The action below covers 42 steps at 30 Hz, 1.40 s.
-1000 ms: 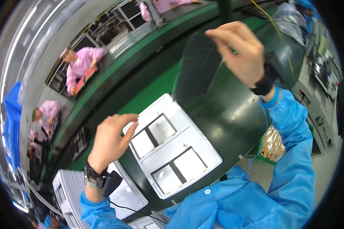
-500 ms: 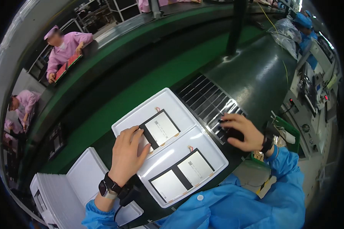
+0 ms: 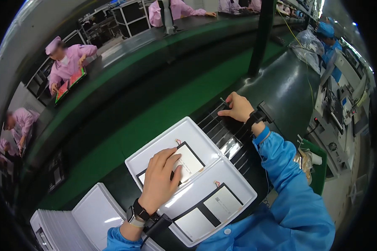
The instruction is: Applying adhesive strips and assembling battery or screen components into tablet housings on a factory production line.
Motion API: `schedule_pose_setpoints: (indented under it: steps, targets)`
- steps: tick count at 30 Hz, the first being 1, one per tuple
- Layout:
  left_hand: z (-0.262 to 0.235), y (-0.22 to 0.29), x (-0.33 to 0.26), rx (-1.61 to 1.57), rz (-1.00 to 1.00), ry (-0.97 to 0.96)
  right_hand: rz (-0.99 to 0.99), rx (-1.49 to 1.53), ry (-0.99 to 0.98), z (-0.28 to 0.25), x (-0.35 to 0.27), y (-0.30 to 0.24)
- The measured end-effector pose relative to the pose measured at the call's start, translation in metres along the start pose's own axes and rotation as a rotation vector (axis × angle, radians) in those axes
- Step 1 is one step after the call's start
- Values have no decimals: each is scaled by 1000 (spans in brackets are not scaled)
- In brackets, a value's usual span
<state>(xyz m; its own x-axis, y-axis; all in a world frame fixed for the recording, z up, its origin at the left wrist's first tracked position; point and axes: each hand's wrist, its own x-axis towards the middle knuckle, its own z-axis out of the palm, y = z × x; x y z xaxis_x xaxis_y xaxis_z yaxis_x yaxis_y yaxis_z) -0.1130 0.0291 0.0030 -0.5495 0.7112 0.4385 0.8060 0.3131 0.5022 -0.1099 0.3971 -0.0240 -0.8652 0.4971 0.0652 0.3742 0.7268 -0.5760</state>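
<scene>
A white plastic tray (image 3: 201, 140) with two compartments lies before me. The far compartment holds a flat battery pack (image 3: 191, 162) with white cells, black edging and a small wire lead. A similar battery pack (image 3: 223, 203) lies in the near compartment. My left hand (image 3: 160, 178) rests over the far pack, fingers stretched out, hiding part of it. Beyond the tray's right side is a dark rack of narrow strips (image 3: 208, 122). My right hand (image 3: 239, 108) is at its far end, thumb and fingers closed around something dark and thin, mostly hidden.
White trays (image 3: 56, 228) are stacked at the lower left, beside another white tray (image 3: 98, 209). A dark post (image 3: 259, 46) rises beyond my right hand. At right are a green bin (image 3: 319, 171) and equipment (image 3: 333, 142). A person in pink (image 3: 71, 62) works across the green belt (image 3: 171, 96).
My right hand has moved away from me to the rack's far end, and its fingers have closed. My left hand has shifted right over the far battery pack. The view has shifted slightly.
</scene>
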Motion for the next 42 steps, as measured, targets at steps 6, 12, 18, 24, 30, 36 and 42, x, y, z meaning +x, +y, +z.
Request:
schedule_pose_setpoints:
  steps: [6,12,18,24,30,36,42]
  targets:
    - [-4,5,7,30,12,-27,-230,34,180,7,-7,19]
    - [-22,27,29,45,38,27,-48,31,94,3,-5,6]
    - [13,47,92,-59,156,-25,-218,283,200,7,2,19]
    - [85,46,160,-109,138,179,-176,764,-1,-23,-24,4]
    - [107,48,154,-99,198,403,-342,988,15,-49,-56,-16]
    - [92,59,156,-293,50,373,-508,719,106,-70,-68,-27]
    - [77,53,157,-685,-208,65,-650,552,170,-70,-72,-27]
